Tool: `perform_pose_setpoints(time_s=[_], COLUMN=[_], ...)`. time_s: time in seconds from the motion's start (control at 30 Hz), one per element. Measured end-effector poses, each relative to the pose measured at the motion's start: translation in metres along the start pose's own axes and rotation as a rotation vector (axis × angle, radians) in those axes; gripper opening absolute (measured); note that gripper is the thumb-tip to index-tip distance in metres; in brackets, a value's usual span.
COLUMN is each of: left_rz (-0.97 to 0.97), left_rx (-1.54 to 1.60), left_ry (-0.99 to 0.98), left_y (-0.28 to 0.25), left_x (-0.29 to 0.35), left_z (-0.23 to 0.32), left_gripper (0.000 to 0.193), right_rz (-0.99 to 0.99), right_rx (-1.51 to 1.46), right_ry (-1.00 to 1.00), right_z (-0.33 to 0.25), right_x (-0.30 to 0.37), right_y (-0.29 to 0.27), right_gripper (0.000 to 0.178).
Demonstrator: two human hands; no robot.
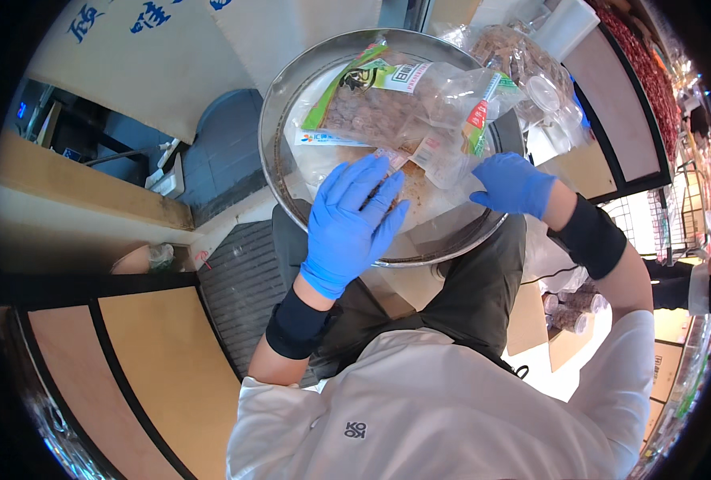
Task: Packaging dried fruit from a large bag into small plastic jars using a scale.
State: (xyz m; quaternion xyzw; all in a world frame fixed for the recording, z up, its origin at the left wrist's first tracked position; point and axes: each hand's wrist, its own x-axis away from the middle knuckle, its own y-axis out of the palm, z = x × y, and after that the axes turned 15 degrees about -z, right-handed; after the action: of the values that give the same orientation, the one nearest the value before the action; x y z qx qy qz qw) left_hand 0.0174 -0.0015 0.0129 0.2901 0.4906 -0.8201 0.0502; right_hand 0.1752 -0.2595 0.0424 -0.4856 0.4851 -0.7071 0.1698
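Note:
A round metal tray (274,136) rests over my lap. In it lies a clear plastic bag (371,112) with green printed edges, holding brown dried pieces. The bag's unfilled part (455,88) reaches to the right, with a red and green strip. My left hand (347,220), in a blue glove, lies palm down over the tray's near left, fingers stretched and apart. Some brown bits (410,184) show beside its fingertips; what is under the palm is hidden. My right hand (517,184), also gloved, is closed at the tray's right rim, near the bag's edge. Whatever it holds is hidden.
Large clear bags of brown goods (515,56) stand beyond the tray at the right, with a clear round lid (542,94). Lidded jars (570,308) sit low at the right. A wooden-faced cabinet (163,344) is at the left, near a grey ridged mat (243,280).

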Motion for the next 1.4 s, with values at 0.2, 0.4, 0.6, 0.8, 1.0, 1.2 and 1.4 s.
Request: perform_pose_setpoints(time_s=[0.2,0.4,0.6,0.8,1.0,1.2,1.4], left_rz=[-0.021,-0.023,-0.011,0.012,0.094,0.095,0.052], left_rx=[-0.091,-0.089,-0.075,0.058,0.21,0.444,0.543], left_ry=[0.034,0.012,0.017,-0.009,-0.126,-0.163,-0.261], left_y=[-0.004,-0.004,-0.004,-0.009,-0.005,0.001,-0.004], left_x=[0.0,0.001,-0.002,-0.003,-0.006,-0.001,0.004], left_z=[0.006,0.005,0.006,0.008,0.01,0.006,0.009], left_gripper=[0.036,0.034,0.034,0.059,0.086,0.095,0.1], right_rz=[-0.171,-0.096,0.116,0.292,0.29,0.574,0.656], right_rx=[-0.02,-0.002,-0.114,-1.208,-1.689,-1.348,-0.979], right_ry=[0.078,0.097,-0.154,-0.232,-0.266,-0.373,-0.392], right_z=[-0.002,0.001,-0.032,-0.063,-0.085,-0.115,-0.125], right_x=[-0.03,-0.027,0.035,0.034,-0.005,-0.055,-0.046], right_y=[0.005,0.009,-0.041,-0.077,-0.076,-0.048,-0.052], right_gripper=[0.037,0.035,0.035,0.032,0.031,0.029,0.036])
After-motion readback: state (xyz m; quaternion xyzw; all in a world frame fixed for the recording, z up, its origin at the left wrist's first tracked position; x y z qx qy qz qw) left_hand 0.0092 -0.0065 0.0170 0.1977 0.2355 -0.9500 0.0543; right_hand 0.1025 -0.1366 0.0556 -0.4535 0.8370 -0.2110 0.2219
